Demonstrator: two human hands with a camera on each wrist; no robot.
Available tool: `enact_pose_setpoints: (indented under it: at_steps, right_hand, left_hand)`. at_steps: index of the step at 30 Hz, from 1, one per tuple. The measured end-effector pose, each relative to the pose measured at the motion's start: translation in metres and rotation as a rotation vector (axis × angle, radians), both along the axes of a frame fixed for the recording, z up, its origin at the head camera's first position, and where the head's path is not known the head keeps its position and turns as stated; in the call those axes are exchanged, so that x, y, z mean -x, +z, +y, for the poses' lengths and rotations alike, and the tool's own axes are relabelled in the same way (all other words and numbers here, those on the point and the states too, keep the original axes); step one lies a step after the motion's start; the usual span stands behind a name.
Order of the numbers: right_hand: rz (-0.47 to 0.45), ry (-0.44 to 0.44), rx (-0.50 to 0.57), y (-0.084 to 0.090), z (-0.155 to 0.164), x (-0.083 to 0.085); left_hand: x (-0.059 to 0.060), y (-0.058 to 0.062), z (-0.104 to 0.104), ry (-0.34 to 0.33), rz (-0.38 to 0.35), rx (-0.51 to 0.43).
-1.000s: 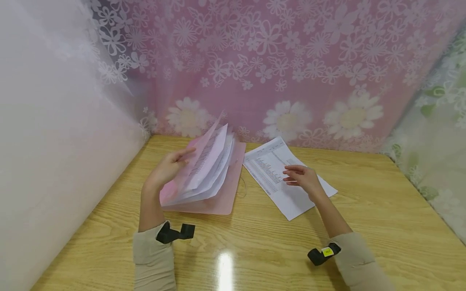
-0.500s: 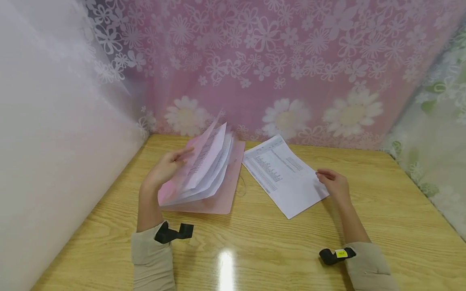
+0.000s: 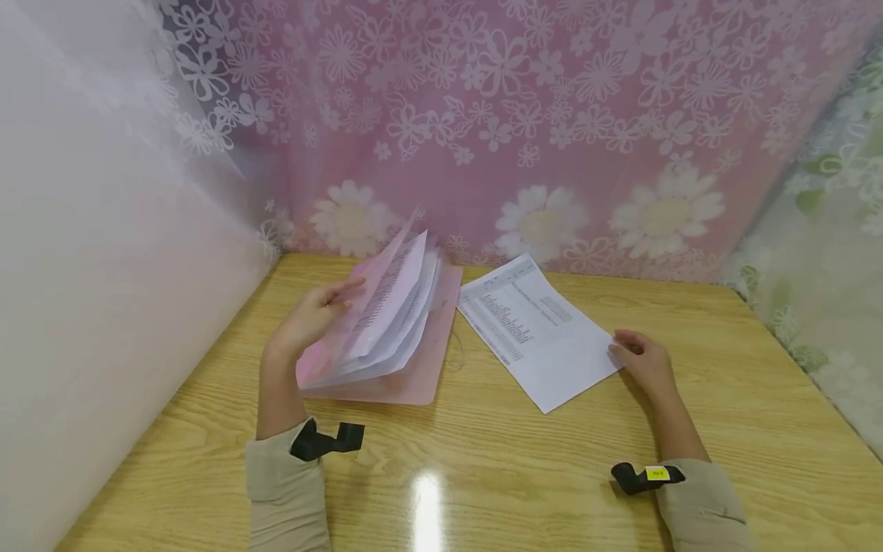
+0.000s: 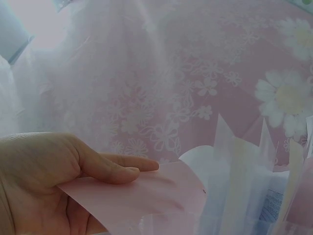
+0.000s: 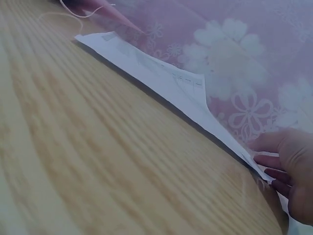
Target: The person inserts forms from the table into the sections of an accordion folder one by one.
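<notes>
My left hand (image 3: 312,320) holds up the cover of a pink folder (image 3: 441,330) at the left of the table. In the left wrist view the pink cover (image 4: 161,191) lies between thumb and fingers. Several white printed pages (image 3: 398,337) stand fanned out inside the folder. Right of it a loose printed sheet of paper (image 3: 552,364) lies at a slant. My right hand (image 3: 648,368) pinches that sheet at its right corner. Seen from the right wrist, the paper (image 5: 151,73) bows slightly, with a dark shadow under its near edge and fingers at the corner.
A thin loop of cord (image 3: 457,353) lies between folder and sheet. The wooden table (image 3: 524,475) extends in front of both. A pink flowered curtain (image 3: 441,176) hangs along its back edge, with a pale sheet (image 3: 124,253) at the left.
My right hand has moved right from over the middle of the printed sheet to its right corner and taken hold there. My left hand keeps the folder cover raised.
</notes>
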State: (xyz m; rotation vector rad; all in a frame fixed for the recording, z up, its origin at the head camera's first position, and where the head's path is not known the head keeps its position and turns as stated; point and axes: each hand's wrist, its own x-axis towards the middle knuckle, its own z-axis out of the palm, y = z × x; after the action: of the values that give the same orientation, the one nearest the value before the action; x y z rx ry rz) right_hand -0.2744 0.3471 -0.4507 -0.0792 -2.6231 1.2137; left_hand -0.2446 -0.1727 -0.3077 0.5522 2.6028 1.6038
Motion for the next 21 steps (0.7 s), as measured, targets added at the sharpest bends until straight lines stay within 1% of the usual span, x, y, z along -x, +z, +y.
enact_pose_setpoints:
  at_steps: [4, 9, 13, 19, 21]
  right_hand:
    - [-0.011, 0.063, -0.07, -0.005, 0.002, 0.003]
    - [0.008, 0.092, -0.144, -0.009, 0.001, 0.005]
    - [0.012, 0.1, -0.159, -0.005, -0.002, 0.003]
    - [0.041, 0.074, -0.231, 0.004, -0.005, -0.001]
    - [0.042, 0.084, -0.248, 0.006, -0.005, -0.003]
  left_hand:
    - [0.0, 0.001, 0.0, 0.001, -0.003, 0.004]
    - [0.0, 0.001, 0.0, 0.0, 0.004, 0.01]
    - [-0.001, 0.0, -0.001, 0.002, 0.004, 0.017]
    - [-0.002, 0.001, 0.0, 0.011, -0.011, 0.014]
    - [-0.002, 0.001, 0.0, 0.009, -0.009, 0.013]
